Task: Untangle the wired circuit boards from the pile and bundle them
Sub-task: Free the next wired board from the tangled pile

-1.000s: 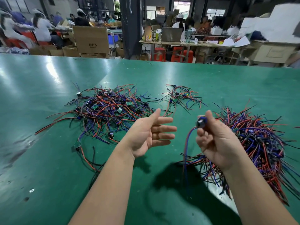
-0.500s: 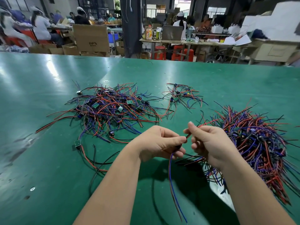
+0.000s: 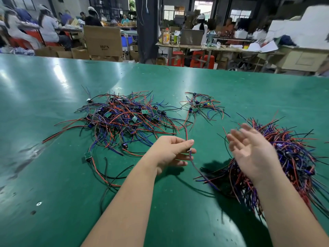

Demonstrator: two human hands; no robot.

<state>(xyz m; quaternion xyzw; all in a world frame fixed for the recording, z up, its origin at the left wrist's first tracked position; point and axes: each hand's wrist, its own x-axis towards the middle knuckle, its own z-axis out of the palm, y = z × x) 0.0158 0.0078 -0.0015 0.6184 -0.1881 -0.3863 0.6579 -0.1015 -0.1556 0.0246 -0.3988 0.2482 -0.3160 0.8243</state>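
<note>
A tangled pile of red, blue and black wires with small green circuit boards lies left of centre on the green table. A smaller tangle lies behind the middle. A dense bundle of the same wired boards spreads out on the right. My left hand pinches one wired board between thumb and fingertips; its red wire runs up and its blue wire trails down to the right. My right hand hovers above the bundle, blurred, fingers straight and spread, holding nothing.
A stray board with red and black wires lies near the left pile's front. Beyond the table's far edge stand cardboard boxes, a dark pillar, cluttered workbenches and several seated people.
My right hand let go of the wire and swung out to the right over the bundle, opening flat. My left hand kept its pinch on the board and wire.
</note>
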